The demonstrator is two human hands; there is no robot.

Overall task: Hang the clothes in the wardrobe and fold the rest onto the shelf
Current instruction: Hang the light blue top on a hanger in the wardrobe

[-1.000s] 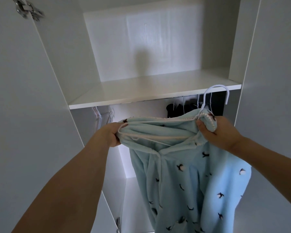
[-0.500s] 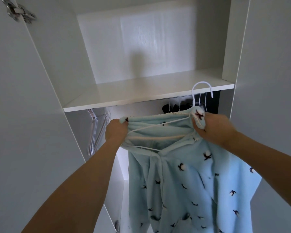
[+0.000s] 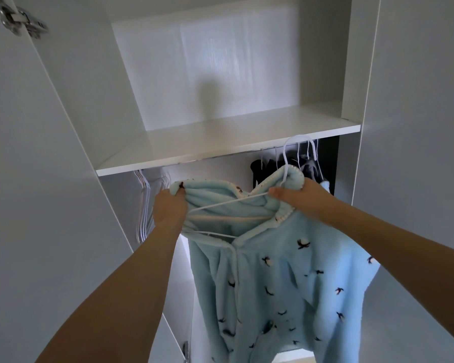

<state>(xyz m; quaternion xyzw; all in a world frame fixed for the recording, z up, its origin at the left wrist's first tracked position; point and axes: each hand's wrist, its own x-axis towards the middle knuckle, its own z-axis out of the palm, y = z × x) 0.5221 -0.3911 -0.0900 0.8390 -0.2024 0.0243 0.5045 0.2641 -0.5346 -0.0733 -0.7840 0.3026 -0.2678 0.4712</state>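
Left hand [image 3: 169,209]: fingers curled round the left edge of the neckline of a light blue fleece garment [image 3: 273,284], bunching the cloth at the shoulder.

Right hand [image 3: 303,199]: grips the right side of the same neckline together with the neck of a white wire hanger [image 3: 286,179]; thumb lies along the collar trim.

Garment: pale blue, printed with small dark motifs, white piping at the collar. Held up between both hands; the body hangs down below them, in front of the wardrobe's lower opening. The hanger's arms run inside the neckline from one hand to the other; its hook stands up above the right hand, just below the shelf edge. Whether it touches a rail cannot be told.

Shelf [image 3: 220,150]: white board, directly above both hands, spanning the wardrobe.

Empty white hangers [image 3: 144,205]: a cluster hanging just left of the left hand, under the shelf.

Dark clothes [image 3: 262,170]: hanging beyond the right hand, behind the hook, with further white hooks beside them.

Wardrobe doors: open, one [image 3: 37,205] outside the left arm, one [image 3: 417,153] outside the right arm.

Metal hinge [image 3: 19,20]: on the left door, far above the left hand.
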